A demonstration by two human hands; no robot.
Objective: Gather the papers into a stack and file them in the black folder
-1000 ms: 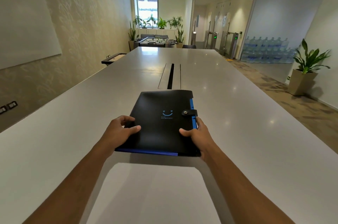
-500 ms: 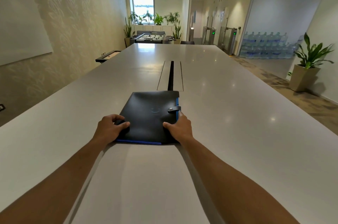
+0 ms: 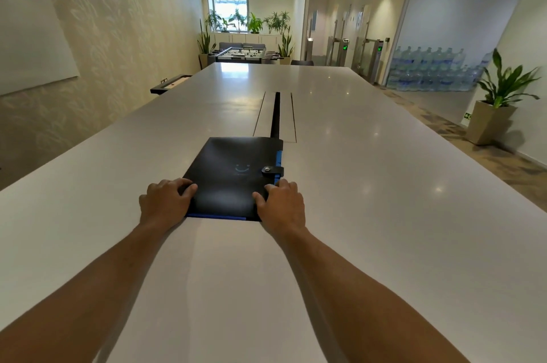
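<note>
Lying flat and closed on the white table (image 3: pixel 370 185), the black folder (image 3: pixel 233 176) sits straight ahead of the person, its far edge just reaching the dark cable slot (image 3: pixel 276 114) that runs down the table's middle. A strap with a metal snap (image 3: pixel 272 169) crosses its right edge and looks fastened, and blue trim shows along the right side and the near edge. No loose papers are visible anywhere on the table, so the filing appears done, with the sheets presumably inside; whether they really are cannot be told from here.

The left hand (image 3: pixel 165 202) rests at the near left corner, fingers curled loosely over the cover's edge, pressing rather than gripping. The right hand (image 3: pixel 281 202) mirrors it at the near right corner, fingers bent onto the cover just below the strap. Both arms are stretched well forward.

The step in hand reads as the last one: setting the closed folder down and squaring it on the table. What comes next likely calls only for lifting both hands away cleanly, without dragging the folder askew.
</note>
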